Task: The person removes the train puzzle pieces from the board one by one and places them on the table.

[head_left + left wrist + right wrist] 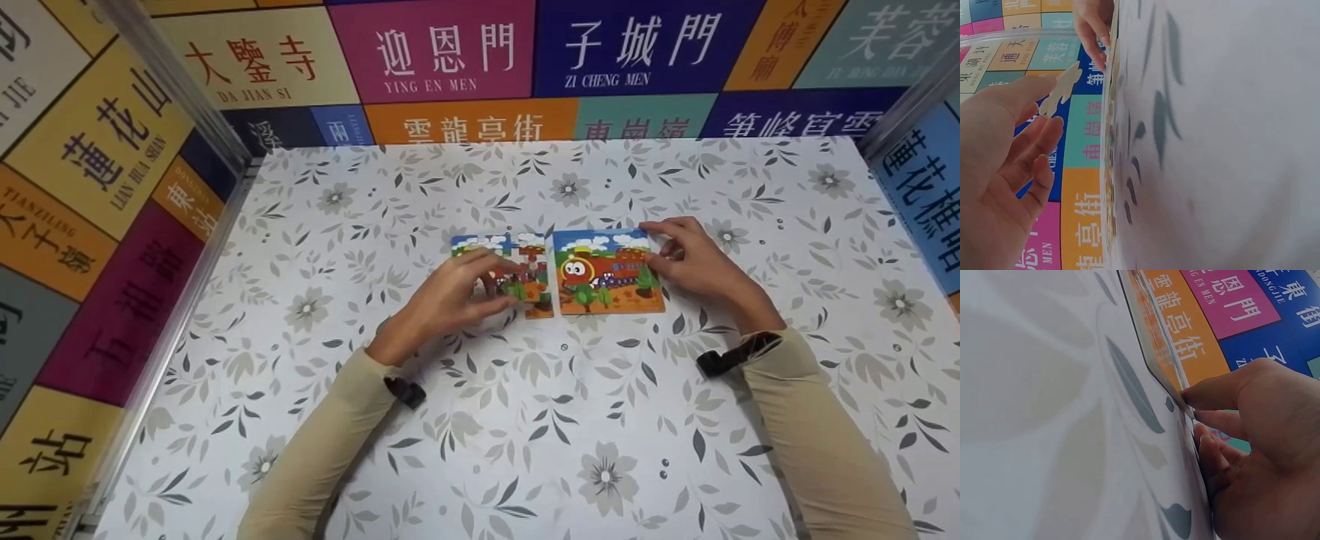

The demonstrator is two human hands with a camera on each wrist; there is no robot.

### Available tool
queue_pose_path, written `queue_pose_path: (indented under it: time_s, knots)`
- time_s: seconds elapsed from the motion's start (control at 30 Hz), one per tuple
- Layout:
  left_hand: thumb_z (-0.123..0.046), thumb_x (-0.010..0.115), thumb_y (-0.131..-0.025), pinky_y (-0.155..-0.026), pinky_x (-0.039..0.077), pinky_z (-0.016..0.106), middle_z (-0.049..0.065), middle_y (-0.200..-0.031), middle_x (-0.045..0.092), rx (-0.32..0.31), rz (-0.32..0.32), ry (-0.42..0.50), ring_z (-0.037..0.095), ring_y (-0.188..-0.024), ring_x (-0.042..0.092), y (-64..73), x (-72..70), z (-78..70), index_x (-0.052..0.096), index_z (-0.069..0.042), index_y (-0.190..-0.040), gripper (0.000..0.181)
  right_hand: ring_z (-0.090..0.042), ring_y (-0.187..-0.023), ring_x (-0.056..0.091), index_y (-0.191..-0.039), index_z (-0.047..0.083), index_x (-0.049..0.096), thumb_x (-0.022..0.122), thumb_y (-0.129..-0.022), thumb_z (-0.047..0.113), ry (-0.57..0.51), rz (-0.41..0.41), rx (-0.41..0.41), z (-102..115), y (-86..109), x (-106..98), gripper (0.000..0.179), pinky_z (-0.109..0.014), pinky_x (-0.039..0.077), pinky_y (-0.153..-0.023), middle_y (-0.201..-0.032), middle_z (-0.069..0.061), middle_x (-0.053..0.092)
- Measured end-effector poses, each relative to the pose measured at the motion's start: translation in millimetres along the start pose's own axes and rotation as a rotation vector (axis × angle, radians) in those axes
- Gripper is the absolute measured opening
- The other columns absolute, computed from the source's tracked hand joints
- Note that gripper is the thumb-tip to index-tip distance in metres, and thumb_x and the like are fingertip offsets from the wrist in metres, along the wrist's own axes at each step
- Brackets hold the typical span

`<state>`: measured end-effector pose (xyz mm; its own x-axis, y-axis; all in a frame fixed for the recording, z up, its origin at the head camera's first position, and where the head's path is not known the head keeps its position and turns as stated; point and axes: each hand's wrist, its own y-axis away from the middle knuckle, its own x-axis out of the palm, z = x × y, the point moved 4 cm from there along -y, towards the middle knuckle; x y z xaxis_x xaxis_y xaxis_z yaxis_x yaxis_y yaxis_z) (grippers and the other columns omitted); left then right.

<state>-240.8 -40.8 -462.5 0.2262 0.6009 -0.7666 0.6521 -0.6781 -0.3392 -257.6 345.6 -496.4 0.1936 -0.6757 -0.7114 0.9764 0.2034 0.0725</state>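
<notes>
Thumb and fingertips of my left hand (454,296) pinch a jigsaw piece (1064,87), whose pale bare side shows in the left wrist view. Just beneath lies a jigsaw puzzle (471,243) of a cartoon scene, partly hidden by that hand. To its right, across a narrow gap, lies a square picture board (615,274) with a red smiling train, cacti and blue sky. My right hand (694,259) holds this board by its upper right corner, thumb on the right edge and a finger at the top. In the right wrist view the thumb (1213,394) presses the board's edge.
The table (600,397) wears a white cloth with grey leaves and flowers. Panels (442,49) with coloured blocks and large characters rise behind it and on both sides. Black straps (739,356) sit around both wrists over beige sleeves.
</notes>
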Motion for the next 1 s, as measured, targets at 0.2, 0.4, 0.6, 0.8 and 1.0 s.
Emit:
queue_pose_path:
  time_s: [0.2, 0.4, 0.6, 0.8, 1.0]
  knots:
    - [-0.029, 0.084, -0.097, -0.083, 0.063, 0.033, 0.005, -0.127, 0.073, -0.033, 0.040, 0.015, 0.014, -0.094, 0.072, 10.5, -3.0, 5.0, 0.071, -0.015, -0.140, 0.046, -0.029, -0.113, 0.054, -0.164, 0.011, 0.047, 0.066, -0.108, 0.021, -0.001, 0.004, 0.016, -0.3, 0.5, -0.1, 0.060, -0.036, 0.043, -0.093, -0.159, -0.024, 0.035]
    - [-0.028, 0.086, -0.096, -0.080, 0.060, 0.032, 0.003, -0.124, 0.071, -0.108, 0.106, 0.001, 0.014, -0.094, 0.070, 16.9, -7.0, 10.0, 0.073, -0.017, -0.134, 0.041, -0.024, -0.106, 0.055, -0.161, 0.007, 0.051, 0.068, -0.106, 0.015, 0.005, -0.023, -0.029, -0.6, -0.7, 0.1, 0.058, -0.020, 0.042, -0.086, -0.154, -0.026, 0.038]
    - [-0.030, 0.085, -0.096, -0.082, 0.059, 0.034, 0.002, -0.127, 0.072, -0.159, 0.216, -0.036, 0.016, -0.095, 0.070, 18.8, -5.1, 14.8, 0.075, -0.017, -0.132, 0.039, -0.025, -0.106, 0.054, -0.161, 0.008, 0.051, 0.067, -0.107, 0.016, 0.010, -0.021, -0.034, -1.4, -0.6, 0.2, 0.057, -0.016, 0.040, -0.084, -0.153, -0.026, 0.039]
    - [-0.029, 0.082, -0.099, -0.097, 0.059, 0.041, 0.003, -0.134, 0.070, -0.154, 0.284, -0.057, 0.020, -0.115, 0.069, 20.2, -2.0, 18.4, 0.078, -0.020, -0.131, 0.034, -0.026, -0.107, 0.054, -0.161, 0.009, 0.051, 0.067, -0.107, 0.017, 0.009, -0.019, -0.024, -3.1, -1.1, 0.9, 0.058, -0.017, 0.041, -0.084, -0.153, -0.026, 0.039]
    - [-0.025, 0.081, -0.099, -0.095, 0.058, 0.036, -0.001, -0.129, 0.068, -0.167, 0.291, -0.036, 0.017, -0.111, 0.067, 21.9, -2.8, 21.4, 0.081, -0.021, -0.126, 0.027, -0.026, -0.108, 0.055, -0.162, 0.010, 0.050, 0.068, -0.107, 0.019, 0.018, -0.020, -0.011, -2.9, -2.0, 0.7, 0.059, -0.020, 0.042, -0.086, -0.154, -0.025, 0.039]
